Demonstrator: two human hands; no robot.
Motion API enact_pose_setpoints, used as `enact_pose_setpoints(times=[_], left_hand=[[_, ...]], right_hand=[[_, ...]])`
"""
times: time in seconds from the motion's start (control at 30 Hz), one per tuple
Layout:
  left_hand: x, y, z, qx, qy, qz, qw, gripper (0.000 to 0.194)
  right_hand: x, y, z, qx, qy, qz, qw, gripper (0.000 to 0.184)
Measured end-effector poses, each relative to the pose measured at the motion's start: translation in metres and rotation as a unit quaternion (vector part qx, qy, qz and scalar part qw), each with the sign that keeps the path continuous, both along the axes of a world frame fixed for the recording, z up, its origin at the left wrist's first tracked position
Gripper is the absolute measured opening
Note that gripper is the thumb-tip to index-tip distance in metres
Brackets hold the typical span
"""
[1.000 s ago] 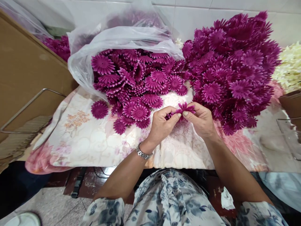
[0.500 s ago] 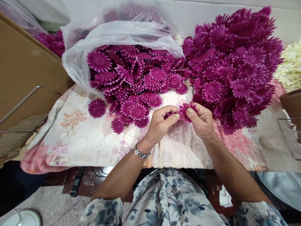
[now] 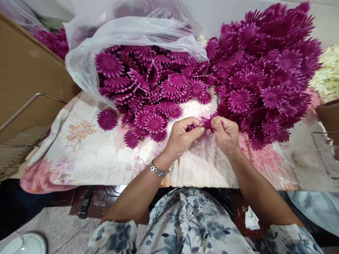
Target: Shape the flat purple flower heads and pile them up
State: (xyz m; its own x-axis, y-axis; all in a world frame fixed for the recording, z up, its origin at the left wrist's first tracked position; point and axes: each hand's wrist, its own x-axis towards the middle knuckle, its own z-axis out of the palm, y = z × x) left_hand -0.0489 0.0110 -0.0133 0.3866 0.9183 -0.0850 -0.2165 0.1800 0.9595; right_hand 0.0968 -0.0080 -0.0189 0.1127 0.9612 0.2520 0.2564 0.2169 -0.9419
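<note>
Between my fingertips is a small magenta artificial flower [image 3: 207, 122], its petals partly covered by both thumbs. My left hand [image 3: 185, 133], with a metal watch at the wrist, pinches the flower's left side; some more magenta petals show within its curled fingers. On the other side my right hand [image 3: 227, 133] is closed on the petals, thumb on top. Just beyond my hands, loose magenta flower heads [image 3: 155, 124] spill from a clear plastic bag [image 3: 84, 76]. A tall heap of magenta flowers [image 3: 265, 70] stands to the right, close behind my right hand.
A floral cloth [image 3: 100, 158] covers the table. Cardboard [image 3: 31, 60] with a metal wire frame rises at the left. Pale cream flowers [image 3: 331, 74] and another cardboard box [image 3: 329, 114] are at the right edge. One single flower head [image 3: 107, 119] lies apart at the left.
The flower between my hands has tilted, and my right thumb has shifted slightly over its petals. The whole view has moved a little; the heaps look the same.
</note>
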Motion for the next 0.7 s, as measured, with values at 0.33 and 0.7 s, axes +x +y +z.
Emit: enact_pose_setpoints(times=[0.33, 0.7], left_hand=[[0.0003, 0.0010, 0.0018, 0.012, 0.021, 0.010, 1.000, 0.011], [0.0047, 0.0016, 0.0000, 0.028, 0.018, 0.038, 0.999, 0.011]], right_hand=[[0.0030, 0.0025, 0.0028, 0.005, -0.027, 0.000, 1.000, 0.036], [-0.0035, 0.0022, -0.0033, 0.097, -0.055, -0.004, 0.994, 0.016]])
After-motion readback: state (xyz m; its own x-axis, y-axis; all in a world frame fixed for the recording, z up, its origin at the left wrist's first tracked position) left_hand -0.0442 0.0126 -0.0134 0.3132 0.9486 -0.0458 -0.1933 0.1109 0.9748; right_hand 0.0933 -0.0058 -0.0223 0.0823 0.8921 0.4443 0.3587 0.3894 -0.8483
